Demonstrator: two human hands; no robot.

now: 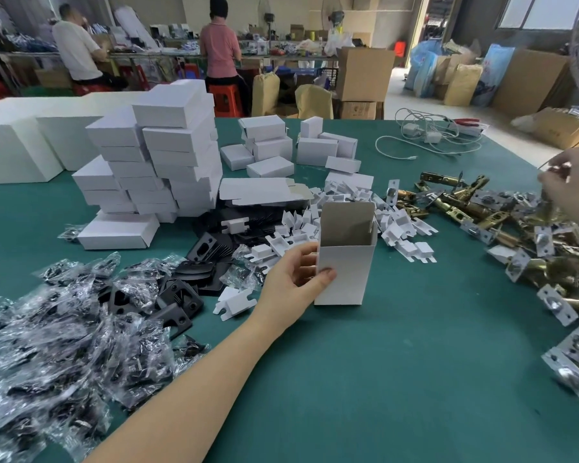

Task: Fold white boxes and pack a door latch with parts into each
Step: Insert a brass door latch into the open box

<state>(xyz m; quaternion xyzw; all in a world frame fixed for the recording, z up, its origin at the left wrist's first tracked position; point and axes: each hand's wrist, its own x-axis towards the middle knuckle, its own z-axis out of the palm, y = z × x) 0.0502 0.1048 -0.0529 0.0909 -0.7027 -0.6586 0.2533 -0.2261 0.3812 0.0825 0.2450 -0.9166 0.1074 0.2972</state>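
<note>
Left grip (298, 275): fingers and thumb curled round upright open-topped white box (345, 262) on green surface (381, 362).
Right grip (569, 182): over the latch pile (515, 222), blurred, closure unclear.

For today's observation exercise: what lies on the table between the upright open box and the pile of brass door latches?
In the head view, a scatter of small white card inserts lies between the open box and the latches, on green table.

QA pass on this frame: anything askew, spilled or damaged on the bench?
Nothing looks damaged. The stack of closed white boxes is uneven, its layers offset and leaning rather than squared. Latches, white inserts and bagged parts lie in loose piles. The open box stands upright, held by the left hand.
</note>
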